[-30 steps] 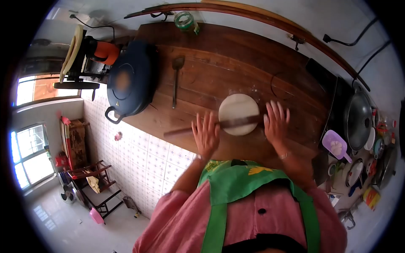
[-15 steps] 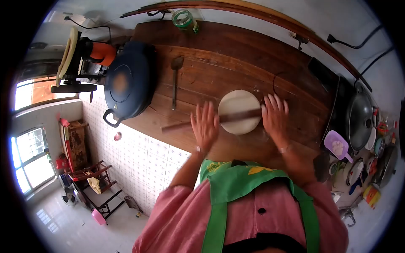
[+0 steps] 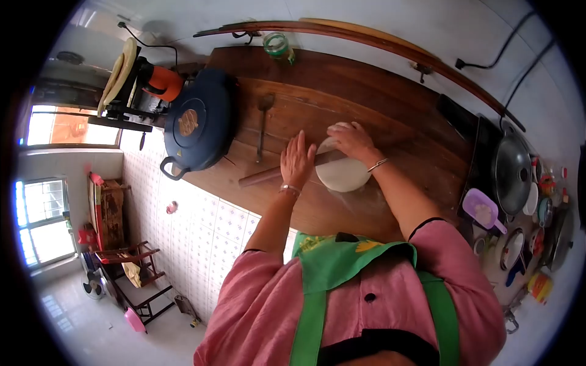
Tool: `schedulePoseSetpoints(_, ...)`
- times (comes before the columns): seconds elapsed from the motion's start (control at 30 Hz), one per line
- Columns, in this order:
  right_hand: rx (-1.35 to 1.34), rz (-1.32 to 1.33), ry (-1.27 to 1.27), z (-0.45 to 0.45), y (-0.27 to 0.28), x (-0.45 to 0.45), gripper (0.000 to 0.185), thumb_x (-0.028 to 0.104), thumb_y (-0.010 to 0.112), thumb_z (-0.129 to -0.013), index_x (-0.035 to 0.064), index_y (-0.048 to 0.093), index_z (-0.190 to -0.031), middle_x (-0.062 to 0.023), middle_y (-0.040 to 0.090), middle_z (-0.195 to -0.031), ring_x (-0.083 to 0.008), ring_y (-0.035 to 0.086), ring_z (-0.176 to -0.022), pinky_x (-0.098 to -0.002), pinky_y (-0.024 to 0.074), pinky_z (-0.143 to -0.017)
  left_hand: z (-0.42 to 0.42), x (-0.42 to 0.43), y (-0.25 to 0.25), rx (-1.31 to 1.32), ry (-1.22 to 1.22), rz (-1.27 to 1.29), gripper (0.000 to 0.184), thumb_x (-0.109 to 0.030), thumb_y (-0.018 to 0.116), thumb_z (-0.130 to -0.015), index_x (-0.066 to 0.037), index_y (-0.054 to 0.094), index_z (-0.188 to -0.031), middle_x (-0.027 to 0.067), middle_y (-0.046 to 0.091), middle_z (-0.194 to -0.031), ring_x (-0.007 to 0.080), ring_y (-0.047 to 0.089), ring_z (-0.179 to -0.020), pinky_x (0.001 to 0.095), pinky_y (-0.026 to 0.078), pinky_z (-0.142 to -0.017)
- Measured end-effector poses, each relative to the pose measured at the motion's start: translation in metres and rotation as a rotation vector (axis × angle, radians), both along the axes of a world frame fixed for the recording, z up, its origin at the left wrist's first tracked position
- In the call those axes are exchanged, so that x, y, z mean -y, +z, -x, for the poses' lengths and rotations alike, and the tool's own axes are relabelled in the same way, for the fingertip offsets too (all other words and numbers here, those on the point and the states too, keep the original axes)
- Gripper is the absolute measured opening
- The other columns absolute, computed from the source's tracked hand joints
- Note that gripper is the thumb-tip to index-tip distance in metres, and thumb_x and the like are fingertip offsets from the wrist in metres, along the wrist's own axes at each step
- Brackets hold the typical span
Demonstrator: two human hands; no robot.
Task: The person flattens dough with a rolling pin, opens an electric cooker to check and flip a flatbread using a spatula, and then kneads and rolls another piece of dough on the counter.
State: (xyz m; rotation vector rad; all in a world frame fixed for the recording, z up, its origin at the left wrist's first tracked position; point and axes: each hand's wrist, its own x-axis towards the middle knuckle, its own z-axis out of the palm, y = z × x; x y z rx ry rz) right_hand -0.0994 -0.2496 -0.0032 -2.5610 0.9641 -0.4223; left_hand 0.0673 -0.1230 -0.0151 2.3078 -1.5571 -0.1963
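A round, flat sheet of pale dough (image 3: 345, 175) lies on the wooden table (image 3: 299, 210). Across it runs a long brown rolling pin (image 3: 259, 177), its left end reaching past the dough. My left hand (image 3: 297, 163) rests on the pin just left of the dough, palm down with its fingers stretched out. Beyond the pin, my right hand (image 3: 352, 141) is at the dough's far edge, its fingers bent and closed on that edge; the fingertips are partly hidden.
A blue lidded electric pan (image 3: 198, 131) stands at the left, with a metal spatula (image 3: 262, 131) beside it. At the back is a glass jar (image 3: 276, 45). A wok (image 3: 513, 174) and a purple scoop (image 3: 478, 209) are at the right.
My right hand has left the pin's right part and moved left and away from my body to the dough's far edge, where its fingers have closed. My left hand stays on the pin.
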Motion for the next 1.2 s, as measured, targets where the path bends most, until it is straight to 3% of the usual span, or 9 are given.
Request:
schedulePoseSetpoints(0.17, -0.03, -0.491, -0.138, 0.054, -0.041, -0.02, 0.026, 0.019, 0.069, -0.078, 0.0037, 0.065, -0.099, -0.0184, 0.065, -0.098, -0.0359, 0.06, -0.097, -0.0441, 0.0476, -0.081, 0.004, -0.069, 0.009, -0.032, -0.374, -0.093, 0.048, -0.033, 0.066, -0.084, -0.011, 0.053, -0.125, 0.0084, 0.062, -0.111, 0.029, 0.057, -0.108, 0.0457, 0.042, -0.089)
schedulePoseSetpoints(0.27, -0.01, -0.436, -0.236, 0.109, -0.026, -0.066, 0.018, 0.012, 0.064, -0.078, 0.0026, 0.066, -0.094, -0.0226, 0.065, -0.093, -0.0403, 0.062, -0.089, -0.0453, 0.0501, -0.075, 0.022, -0.083, 0.028, -0.086, -0.409, -0.167, 0.032, -0.024, 0.072, -0.077, -0.011, 0.059, -0.102, 0.0062, 0.061, -0.092, 0.0286, 0.059, -0.094, 0.0442, 0.042, -0.081)
schedulePoseSetpoints(0.37, 0.085, -0.236, -0.392, 0.159, -0.011, -0.132, 0.022, 0.015, 0.059, -0.086, 0.0036, 0.063, -0.104, -0.0165, 0.066, -0.104, -0.0356, 0.06, -0.1, -0.0466, 0.0443, -0.091, 0.055, -0.11, 0.03, 0.005, -0.499, 0.039, 0.036, -0.019, 0.075, -0.072, -0.01, 0.06, -0.104, 0.0076, 0.061, -0.094, 0.0281, 0.058, -0.093, 0.0418, 0.041, -0.083)
schedulePoseSetpoints(0.4, 0.036, -0.095, -0.432, 0.175, -0.02, -0.149, 0.024, 0.017, 0.058, -0.089, 0.005, 0.062, -0.109, -0.0133, 0.065, -0.109, -0.0327, 0.059, -0.107, -0.0479, 0.0409, -0.097, 0.065, -0.121, 0.029, -0.085, -0.48, 0.006, 0.04, -0.02, 0.071, -0.077, -0.009, 0.059, -0.113, 0.0096, 0.061, -0.106, 0.028, 0.056, -0.105, 0.0439, 0.04, -0.09)
schedulePoseSetpoints(0.47, 0.014, 0.018, -0.427, 0.193, -0.018, -0.183, 0.026, 0.019, 0.057, -0.091, 0.0068, 0.061, -0.113, -0.0109, 0.063, -0.113, -0.0305, 0.056, -0.113, -0.0498, 0.0376, -0.101, 0.086, -0.141, 0.013, 0.039, -0.361, 0.113, 0.047, -0.025, 0.065, -0.083, -0.006, 0.054, -0.125, 0.0121, 0.058, -0.124, 0.0289, 0.051, -0.12, 0.0471, 0.037, -0.099)
schedulePoseSetpoints(0.63, -0.09, 0.307, -0.427, 0.162, -0.019, -0.125, 0.028, 0.023, 0.051, -0.096, 0.0084, 0.057, -0.12, -0.0079, 0.059, -0.124, -0.0284, 0.05, -0.123, -0.0526, 0.036, -0.103, 0.075, -0.087, 0.003, 0.148, -0.254, -0.014, 0.054, -0.032, 0.051, -0.093, -0.006, 0.044, -0.139, 0.0134, 0.051, -0.138, 0.0316, 0.043, -0.131, 0.0514, 0.03, -0.107)
schedulePoseSetpoints(0.77, -0.071, 0.239, -0.48, 0.119, -0.009, -0.031, 0.034, 0.027, 0.046, -0.099, 0.0062, 0.055, -0.123, -0.0114, 0.058, -0.127, -0.0311, 0.048, -0.125, -0.0558, 0.0361, -0.102, 0.045, 0.002, -0.005, 0.124, -0.082, 0.097, 0.051, -0.036, 0.041, -0.099, -0.009, 0.042, -0.142, 0.0118, 0.049, -0.141, 0.0316, 0.039, -0.135, 0.0541, 0.026, -0.11)
schedulePoseSetpoints(1.03, -0.164, 0.098, -0.476, 0.171, -0.012, -0.187, 0.04, 0.022, 0.052, -0.094, 0.0104, 0.051, -0.132, -0.0061, 0.052, -0.134, -0.0256, 0.043, -0.131, -0.0534, 0.0291, -0.106, 0.077, -0.141, -0.009, 0.064, -0.226, -0.116, 0.054, -0.035, 0.045, -0.095, -0.015, 0.04, -0.145, 0.0057, 0.045, -0.145, 0.0353, 0.028, -0.141, 0.0601, 0.014, -0.112)
schedulePoseSetpoints(1.2, -0.143, 0.148, -0.438, 0.139, -0.009, -0.092, 0.037, 0.026, 0.052, -0.094, 0.0092, 0.054, -0.127, -0.0068, 0.055, -0.13, -0.027, 0.046, -0.126, -0.0516, 0.0317, -0.104, 0.055, -0.046, -0.001, 0.108, -0.201, -0.068, 0.053, -0.036, 0.042, -0.098, -0.014, 0.037, -0.147, 0.0078, 0.044, -0.146, 0.0309, 0.03, -0.14, 0.0584, 0.014, -0.113)
